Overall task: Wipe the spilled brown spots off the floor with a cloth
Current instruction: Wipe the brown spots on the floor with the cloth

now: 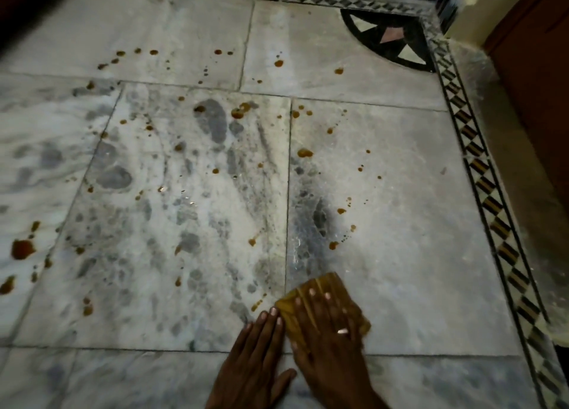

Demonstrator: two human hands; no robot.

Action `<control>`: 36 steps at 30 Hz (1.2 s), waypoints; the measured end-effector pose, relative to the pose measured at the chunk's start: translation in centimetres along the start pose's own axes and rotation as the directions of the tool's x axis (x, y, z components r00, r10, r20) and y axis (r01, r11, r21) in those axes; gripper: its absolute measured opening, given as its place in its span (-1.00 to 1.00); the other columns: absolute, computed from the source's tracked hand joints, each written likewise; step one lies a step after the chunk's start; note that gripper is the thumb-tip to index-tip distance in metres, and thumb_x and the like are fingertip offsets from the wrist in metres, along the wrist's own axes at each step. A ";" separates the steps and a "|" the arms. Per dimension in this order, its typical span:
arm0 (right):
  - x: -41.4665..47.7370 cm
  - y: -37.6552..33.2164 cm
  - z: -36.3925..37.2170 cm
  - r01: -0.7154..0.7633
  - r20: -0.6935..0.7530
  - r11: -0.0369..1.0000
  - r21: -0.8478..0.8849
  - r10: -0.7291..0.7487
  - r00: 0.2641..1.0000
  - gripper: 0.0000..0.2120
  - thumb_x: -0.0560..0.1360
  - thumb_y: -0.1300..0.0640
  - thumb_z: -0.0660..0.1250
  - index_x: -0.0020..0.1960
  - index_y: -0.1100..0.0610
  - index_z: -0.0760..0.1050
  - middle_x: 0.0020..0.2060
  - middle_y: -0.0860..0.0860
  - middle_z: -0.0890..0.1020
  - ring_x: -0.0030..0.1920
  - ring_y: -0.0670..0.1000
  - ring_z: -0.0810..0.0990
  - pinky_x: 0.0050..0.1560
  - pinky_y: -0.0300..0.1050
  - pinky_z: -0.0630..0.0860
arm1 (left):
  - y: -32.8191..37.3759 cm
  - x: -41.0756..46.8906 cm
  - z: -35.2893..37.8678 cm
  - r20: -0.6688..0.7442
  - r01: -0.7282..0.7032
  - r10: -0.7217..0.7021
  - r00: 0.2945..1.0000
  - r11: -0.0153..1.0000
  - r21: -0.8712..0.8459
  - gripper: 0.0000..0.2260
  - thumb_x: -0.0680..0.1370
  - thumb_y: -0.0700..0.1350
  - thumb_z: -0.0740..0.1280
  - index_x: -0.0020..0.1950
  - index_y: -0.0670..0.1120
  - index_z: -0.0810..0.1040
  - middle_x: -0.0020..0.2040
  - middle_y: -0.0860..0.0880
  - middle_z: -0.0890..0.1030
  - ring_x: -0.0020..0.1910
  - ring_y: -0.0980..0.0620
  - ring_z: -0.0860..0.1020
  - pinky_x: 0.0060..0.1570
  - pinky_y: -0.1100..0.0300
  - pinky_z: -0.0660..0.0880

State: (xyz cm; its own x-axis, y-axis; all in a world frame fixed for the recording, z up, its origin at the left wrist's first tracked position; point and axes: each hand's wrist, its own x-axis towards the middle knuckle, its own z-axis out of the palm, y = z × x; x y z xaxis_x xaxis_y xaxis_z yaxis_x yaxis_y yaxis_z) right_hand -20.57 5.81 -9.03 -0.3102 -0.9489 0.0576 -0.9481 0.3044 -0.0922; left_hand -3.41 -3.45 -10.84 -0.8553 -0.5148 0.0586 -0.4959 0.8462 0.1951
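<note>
Marble floor (385,168), spots (304,153) from nine to one o'clock; our right hand (326,341) flat on cloth (314,288) is nearest, left hand (258,356) flat, empty.

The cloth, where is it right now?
In the head view, the yellow cloth lies flat on the marble floor at bottom centre, pressed under the right hand, beside the left hand.

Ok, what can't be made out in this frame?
Head view only:
- Floor under the folded yellow-brown cloth: covered by cloth and right hand, so any spots there are hidden.
- Large brown spots at left: possibly continuing past the frame edge.
- Left hand: wrist cut off at bottom.
</note>
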 end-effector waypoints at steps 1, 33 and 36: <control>-0.8 0.2 -0.1 -0.003 0.006 1.000 0.006 0.003 1.000 -0.45 0.61 -0.16 0.04 0.53 0.02 0.36 0.55 0.07 0.32 0.51 0.19 0.36 0.40 0.22 0.31 | -0.7 -0.5 -0.3 -0.006 0.021 -0.021 1.000 1.000 0.004 -0.32 0.52 0.28 0.29 0.44 -0.21 0.47 0.51 -0.17 0.39 0.50 -0.11 0.33 0.40 -0.02 0.27; 9.3 -11.6 3.2 0.281 0.044 0.958 0.049 -0.283 0.958 -0.33 0.52 -0.19 0.21 0.57 0.04 0.28 0.58 0.09 0.26 0.56 0.16 0.27 0.41 0.23 0.24 | -15.0 -4.5 -2.7 0.012 0.487 -0.487 0.873 0.873 0.015 -0.27 0.63 0.29 0.05 0.60 -0.23 0.13 0.63 -0.19 0.11 0.62 -0.11 0.06 0.54 -0.12 0.13; 9.5 -9.2 2.6 0.365 0.044 0.929 0.057 -0.368 0.929 -0.34 0.48 -0.20 0.25 0.54 -0.01 0.35 0.58 0.02 0.26 0.52 0.11 0.34 0.41 0.16 0.23 | -15.8 -4.5 -2.9 0.000 0.478 -0.478 0.879 0.878 0.015 -0.28 0.64 0.27 0.06 0.60 -0.22 0.14 0.63 -0.18 0.11 0.62 -0.10 0.06 0.54 -0.12 0.16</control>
State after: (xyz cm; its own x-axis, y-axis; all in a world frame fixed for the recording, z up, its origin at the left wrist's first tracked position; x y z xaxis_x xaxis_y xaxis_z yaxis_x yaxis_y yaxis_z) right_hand -14.63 -6.24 -10.23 0.0633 -0.9970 0.0442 -0.9902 -0.0683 -0.1216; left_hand 8.74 -14.87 -11.35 -0.5146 -0.8564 -0.0421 -0.8465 0.4995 0.1842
